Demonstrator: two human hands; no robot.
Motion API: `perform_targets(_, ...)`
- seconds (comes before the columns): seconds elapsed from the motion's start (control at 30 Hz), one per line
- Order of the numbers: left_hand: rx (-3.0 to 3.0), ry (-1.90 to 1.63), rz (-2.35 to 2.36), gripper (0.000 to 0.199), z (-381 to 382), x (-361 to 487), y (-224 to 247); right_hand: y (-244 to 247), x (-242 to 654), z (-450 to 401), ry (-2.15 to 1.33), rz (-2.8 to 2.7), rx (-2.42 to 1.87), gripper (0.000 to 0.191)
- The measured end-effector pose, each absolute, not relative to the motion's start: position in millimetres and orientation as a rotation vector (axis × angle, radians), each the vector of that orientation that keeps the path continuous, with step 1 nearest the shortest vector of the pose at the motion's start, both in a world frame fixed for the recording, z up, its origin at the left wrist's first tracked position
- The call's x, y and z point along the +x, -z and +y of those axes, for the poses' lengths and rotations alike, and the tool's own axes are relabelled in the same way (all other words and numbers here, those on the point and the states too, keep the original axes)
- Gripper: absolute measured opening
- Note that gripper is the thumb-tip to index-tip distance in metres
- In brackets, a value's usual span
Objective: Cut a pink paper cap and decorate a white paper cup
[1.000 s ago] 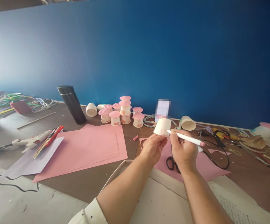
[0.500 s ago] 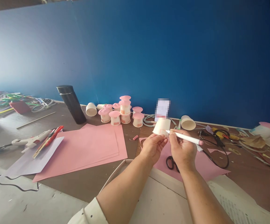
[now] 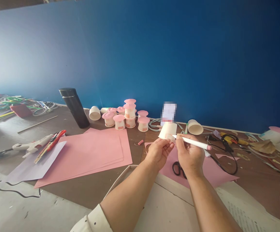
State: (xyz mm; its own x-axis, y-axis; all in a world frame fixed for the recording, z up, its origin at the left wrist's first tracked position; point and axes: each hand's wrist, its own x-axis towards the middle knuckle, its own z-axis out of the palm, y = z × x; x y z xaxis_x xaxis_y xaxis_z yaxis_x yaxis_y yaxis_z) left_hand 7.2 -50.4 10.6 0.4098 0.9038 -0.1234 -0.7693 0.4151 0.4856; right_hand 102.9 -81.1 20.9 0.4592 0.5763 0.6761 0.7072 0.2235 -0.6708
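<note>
A white paper cup (image 3: 167, 130), upside down with faint pink lines on its side, is held near its rim by my left hand (image 3: 159, 153). My right hand (image 3: 190, 156) grips a white marker (image 3: 194, 141) with a pink end, its tip at the side of the cup. Behind the cup stands a small pale blurred paper (image 3: 168, 111). Black-handled scissors (image 3: 178, 168) lie on pink paper (image 3: 217, 170) beneath my right hand. A small pink marker cap (image 3: 140, 142) rests on the table left of my hands.
Several cups with pink round tops (image 3: 130, 112) stand by the blue wall. A black bottle (image 3: 74, 108), pink sheets (image 3: 89, 154), a glue gun (image 3: 33, 145) and a red cutter (image 3: 55, 140) are at left. Cables (image 3: 226, 141) and a white cup (image 3: 195, 127) are at right.
</note>
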Motion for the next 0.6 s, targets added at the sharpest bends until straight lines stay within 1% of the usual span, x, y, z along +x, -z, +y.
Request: perform_targets(0.6,0.354,-1.078,0.399,0.007,-49.5,6.7,-11.8,-21.3,102.8,-81.1,0.145,-1.190,-1.443,0.017)
